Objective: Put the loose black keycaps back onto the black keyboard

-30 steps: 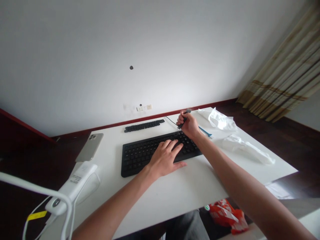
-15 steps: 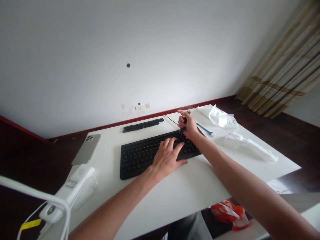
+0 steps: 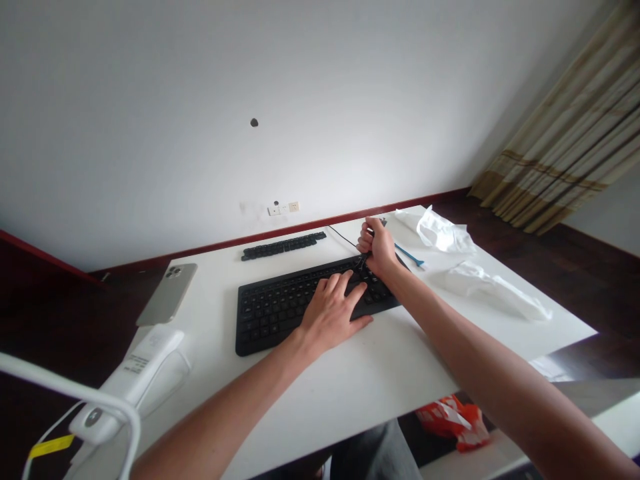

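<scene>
A black keyboard (image 3: 280, 313) lies on the white table (image 3: 320, 380). My left hand (image 3: 330, 307) rests on its middle and front edge, fingers spread and thumb stretched to the right. Over the keyboard's right part, my right hand (image 3: 376, 245) is closed in a fist around the dark handle of what looks like a keycap puller (image 3: 362, 260). Its thin lower end points down at the keys; the fingers hide most of the handle. Behind the keyboard lies a row of loose black keycaps (image 3: 284, 247).
A blue slim tool (image 3: 410, 256) lies right of my right hand, near crumpled white plastic bags (image 3: 443, 230). At the left are a phone (image 3: 167, 293) and a white power strip (image 3: 127, 383) with cable. A thin black cable (image 3: 341, 236) runs behind the keyboard. An orange bag (image 3: 453, 420) sits below the table edge.
My right fist has tilted slightly, and its index finger is now curled in rather than pointing out. My left hand keeps its place on the keyboard. The view has shifted slightly.
</scene>
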Action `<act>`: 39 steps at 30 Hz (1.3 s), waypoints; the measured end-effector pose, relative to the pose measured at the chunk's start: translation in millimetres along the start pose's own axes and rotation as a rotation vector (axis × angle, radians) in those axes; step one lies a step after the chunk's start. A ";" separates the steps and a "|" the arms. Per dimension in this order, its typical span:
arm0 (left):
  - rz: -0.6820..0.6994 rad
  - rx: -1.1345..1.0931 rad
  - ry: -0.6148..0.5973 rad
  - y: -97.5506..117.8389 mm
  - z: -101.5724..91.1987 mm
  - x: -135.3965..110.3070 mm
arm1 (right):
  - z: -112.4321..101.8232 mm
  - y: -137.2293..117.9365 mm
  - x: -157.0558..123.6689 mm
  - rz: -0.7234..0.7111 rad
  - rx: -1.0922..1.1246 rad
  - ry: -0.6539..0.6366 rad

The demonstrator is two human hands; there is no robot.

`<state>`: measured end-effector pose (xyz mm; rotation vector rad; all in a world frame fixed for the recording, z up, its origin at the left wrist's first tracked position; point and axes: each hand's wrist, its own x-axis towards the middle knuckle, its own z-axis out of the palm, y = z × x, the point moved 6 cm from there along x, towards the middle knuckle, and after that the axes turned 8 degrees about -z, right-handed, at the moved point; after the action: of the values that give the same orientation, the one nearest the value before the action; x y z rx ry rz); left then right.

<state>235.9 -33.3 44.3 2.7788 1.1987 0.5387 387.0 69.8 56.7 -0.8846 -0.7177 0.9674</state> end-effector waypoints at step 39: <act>0.066 0.047 -0.022 1.5 -3.5 -1.1 | 15.7 18.4 -29.0 0.457 -0.096 -0.925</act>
<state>235.0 -35.4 47.5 2.8645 1.1340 0.4898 355.3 53.5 44.2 -0.6640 -1.3808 1.8024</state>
